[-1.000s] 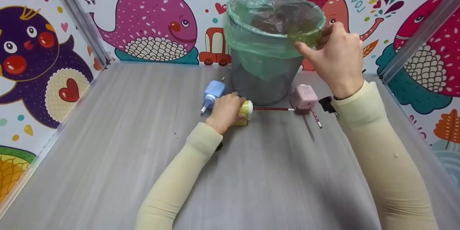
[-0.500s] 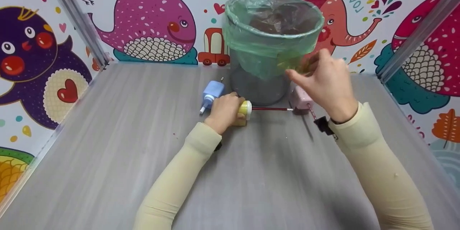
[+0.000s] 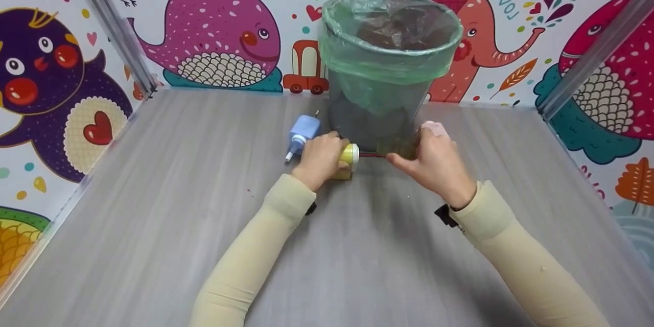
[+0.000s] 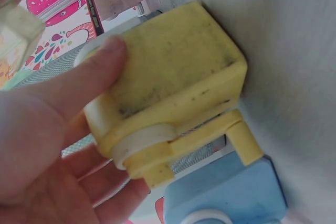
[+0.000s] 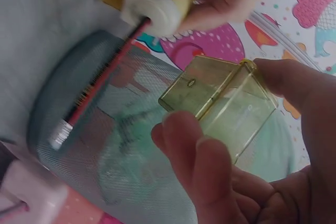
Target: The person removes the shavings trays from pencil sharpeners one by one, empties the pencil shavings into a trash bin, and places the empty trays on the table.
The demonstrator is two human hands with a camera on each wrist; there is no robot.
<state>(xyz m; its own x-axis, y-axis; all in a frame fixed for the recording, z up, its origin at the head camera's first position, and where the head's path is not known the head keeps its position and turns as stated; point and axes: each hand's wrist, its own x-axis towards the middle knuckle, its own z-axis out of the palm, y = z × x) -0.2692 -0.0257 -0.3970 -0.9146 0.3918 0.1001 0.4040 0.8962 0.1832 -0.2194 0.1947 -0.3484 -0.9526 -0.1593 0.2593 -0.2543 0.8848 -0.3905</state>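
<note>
Fingers of your left hand [image 3: 319, 159] clamp the boxy yellow plastic crank sharpener [image 4: 173, 56] toward the tabletop's [image 3: 153, 219] far edge, your right hand [image 3: 440, 166] pinches the see-through yellow plastic box [image 5: 241, 119] nearby, so ideally brace the sharpener and keep the box square.

Bin [image 3: 375, 125] at back of table [image 3: 168, 189], bag [image 3: 388, 69] in it. Pencil [image 3: 372, 155] stuck in middle sharpener [image 3: 348, 153], before bin. Left sharpener [image 3: 305, 126], right sharpener [image 3: 434, 127] either side.
</note>
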